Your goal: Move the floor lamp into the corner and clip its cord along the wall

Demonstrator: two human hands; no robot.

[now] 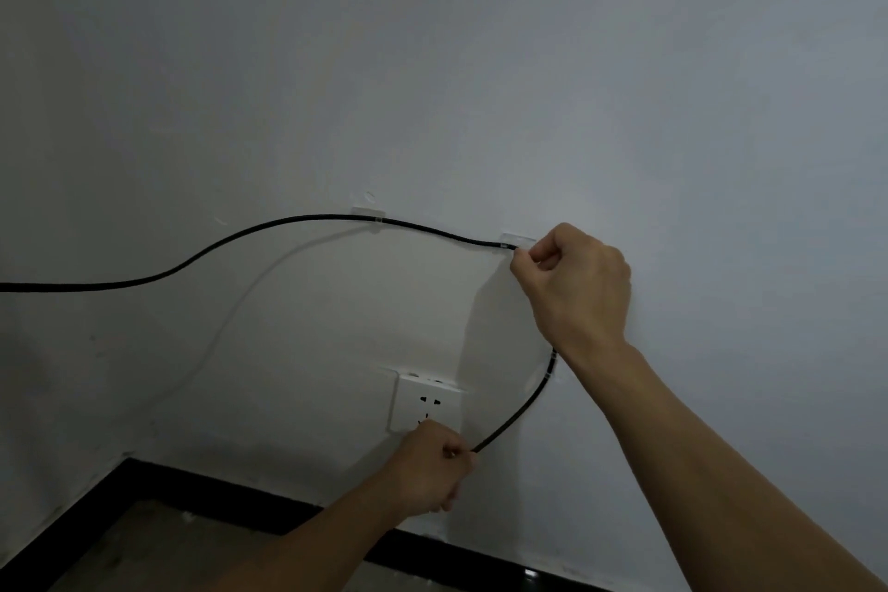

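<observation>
The right hand [574,284] is up against the wall [480,63], thumb and forefinger pinched on the black cord [269,226] right at a clear clip [518,239]. Left of that grip the cord runs through a second clip [369,214], then sags down and out of view at the left edge (a pale shadow trails under it). Below the right wrist the cord reappears, passes what looks like a third clip [552,358], and curves down to the left hand [432,466]. That hand is closed in a fist around the cord's lower end, just under a white socket [423,399] and partly covering its bottom edge. Beneath the left hand runs a black skirting [202,481]. The lamp itself is out of view.
</observation>
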